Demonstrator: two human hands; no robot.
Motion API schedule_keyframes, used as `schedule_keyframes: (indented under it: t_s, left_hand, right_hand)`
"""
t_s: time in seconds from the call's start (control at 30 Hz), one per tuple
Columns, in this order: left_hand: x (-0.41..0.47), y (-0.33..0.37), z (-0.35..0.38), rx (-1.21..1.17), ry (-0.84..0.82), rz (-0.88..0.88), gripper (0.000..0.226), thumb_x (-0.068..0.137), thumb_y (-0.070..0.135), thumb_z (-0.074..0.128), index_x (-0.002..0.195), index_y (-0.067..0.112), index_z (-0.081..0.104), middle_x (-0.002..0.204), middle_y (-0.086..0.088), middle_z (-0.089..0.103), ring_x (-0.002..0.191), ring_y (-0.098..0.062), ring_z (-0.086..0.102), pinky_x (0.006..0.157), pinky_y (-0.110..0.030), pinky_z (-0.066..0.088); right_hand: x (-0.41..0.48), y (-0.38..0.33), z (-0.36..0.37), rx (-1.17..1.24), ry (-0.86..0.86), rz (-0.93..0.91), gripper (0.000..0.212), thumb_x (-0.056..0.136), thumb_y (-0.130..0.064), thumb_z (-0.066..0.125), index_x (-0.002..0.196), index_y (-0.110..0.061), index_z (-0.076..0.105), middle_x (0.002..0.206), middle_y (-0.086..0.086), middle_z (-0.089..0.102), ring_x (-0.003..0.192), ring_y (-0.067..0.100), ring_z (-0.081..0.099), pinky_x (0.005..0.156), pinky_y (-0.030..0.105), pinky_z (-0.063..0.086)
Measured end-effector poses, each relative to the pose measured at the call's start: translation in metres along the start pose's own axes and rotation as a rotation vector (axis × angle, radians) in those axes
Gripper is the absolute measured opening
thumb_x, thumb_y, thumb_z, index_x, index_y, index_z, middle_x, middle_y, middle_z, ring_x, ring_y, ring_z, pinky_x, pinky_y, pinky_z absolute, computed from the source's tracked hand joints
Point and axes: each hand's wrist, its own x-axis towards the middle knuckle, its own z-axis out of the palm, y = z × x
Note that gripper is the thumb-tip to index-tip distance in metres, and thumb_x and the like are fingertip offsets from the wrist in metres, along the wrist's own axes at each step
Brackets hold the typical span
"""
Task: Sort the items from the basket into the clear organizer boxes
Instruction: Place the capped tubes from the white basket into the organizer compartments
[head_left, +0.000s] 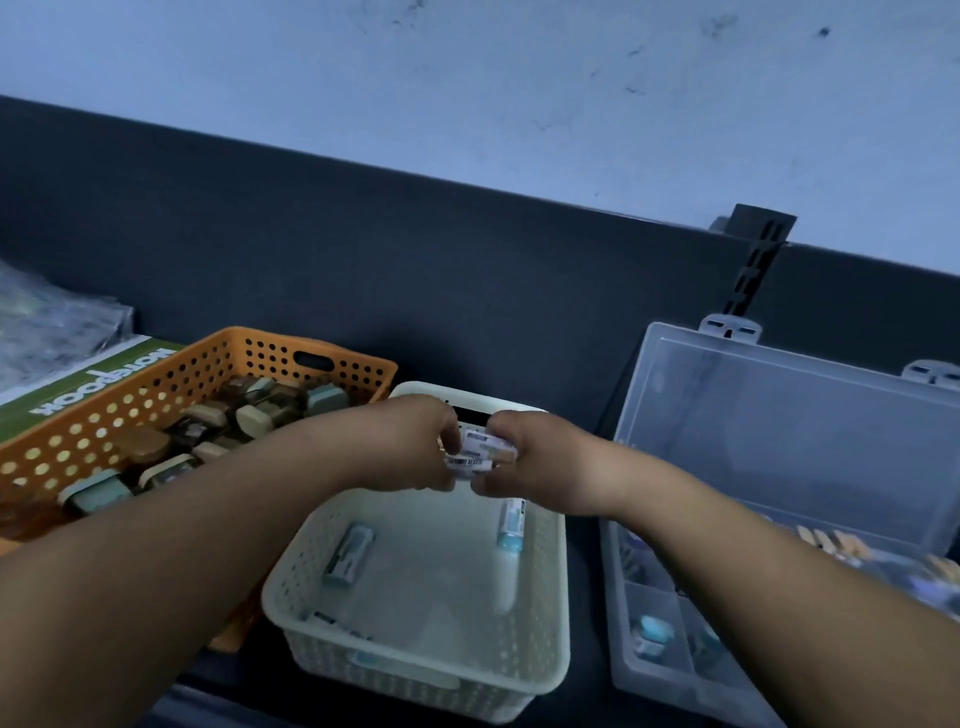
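1. White basket (415, 670), lower centre, is holding loose tubes (349, 555); orange basket (104, 410), left, bottles (260, 415); organizer (649, 670), right, is lying open.
2. Left hand (410, 441) and right hand (540, 457) are pinching a bundle (480, 449) above the white basket.

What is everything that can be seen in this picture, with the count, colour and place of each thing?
cream basket: one, cream, centre foreground.
small tubes: at least three, white with teal ends, lying in the cream basket.
labelled tubes: count unclear, white, above the cream basket.
orange basket: one, orange, left of the cream basket.
capped bottles: many, brown with beige or teal caps, in the orange basket.
clear organizer box: one, clear, right, lid open.
notebook: one, green, behind the orange basket.
left hand: pinches the labelled tubes.
right hand: pinches the labelled tubes.
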Motion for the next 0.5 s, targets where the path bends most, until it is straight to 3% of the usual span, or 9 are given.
schedule_keyframes:
  t_s: [0.1,0.2,0.27,0.33,0.4,0.5]
  left_hand:
    - [-0.002,0.012,-0.005,-0.261,0.03,0.047,0.014,0.083,0.027,0.073,0.093,0.024,0.064,0.085,0.003,0.07,0.078,-0.012,0.068,0.071,-0.03,0.057]
    - [-0.006,0.031,-0.008,-0.43,0.084,0.102,0.014,0.081,0.026,0.075,0.088,0.017,0.067,0.079,-0.002,0.07,0.069,-0.012,0.065,0.064,-0.028,0.053]
    - [-0.006,0.046,-0.01,-0.481,0.134,0.126,0.015,0.079,0.026,0.077,0.084,0.015,0.068,0.071,-0.008,0.065,0.062,-0.017,0.056,0.057,-0.031,0.046]
    - [-0.005,0.061,-0.011,-0.523,0.172,0.159,0.01,0.079,0.024,0.077,0.082,0.016,0.071,0.067,-0.005,0.062,0.06,-0.019,0.048,0.057,-0.031,0.041]
    - [-0.002,0.079,-0.01,-0.531,0.2,0.204,0.003,0.082,0.021,0.074,0.082,0.018,0.072,0.066,0.003,0.065,0.06,-0.016,0.05,0.058,-0.031,0.043]
    - [0.004,0.108,-0.003,-0.509,0.228,0.252,0.006,0.087,0.018,0.068,0.086,0.02,0.073,0.074,0.002,0.071,0.065,-0.01,0.057,0.066,-0.03,0.05]
  right_hand:
    - [-0.019,0.012,-0.014,0.232,0.043,0.016,0.024,0.082,-0.029,0.072,0.092,-0.013,0.057,0.076,-0.001,0.055,0.065,0.01,0.049,0.06,0.029,0.041]
    - [-0.042,0.026,-0.03,0.377,0.049,0.059,0.019,0.085,-0.023,0.069,0.09,-0.015,0.053,0.062,-0.008,0.049,0.052,0.006,0.044,0.049,0.021,0.037]
    - [-0.06,0.036,-0.041,0.543,0.023,0.102,0.009,0.093,-0.011,0.057,0.089,-0.015,0.05,0.06,-0.006,0.048,0.05,0.008,0.043,0.049,0.02,0.037]
    - [-0.078,0.048,-0.052,0.686,0.041,0.153,0.018,0.096,0.0,0.044,0.088,-0.014,0.053,0.067,0.0,0.053,0.053,0.009,0.047,0.054,0.021,0.041]
    - [-0.096,0.062,-0.062,0.694,0.115,0.157,0.022,0.098,0.002,0.041,0.09,-0.011,0.056,0.074,0.004,0.056,0.057,0.011,0.051,0.059,0.024,0.045]
    - [-0.121,0.083,-0.074,0.616,0.309,0.167,0.013,0.093,0.005,0.054,0.097,-0.005,0.06,0.075,0.009,0.061,0.059,0.012,0.058,0.063,0.028,0.052]
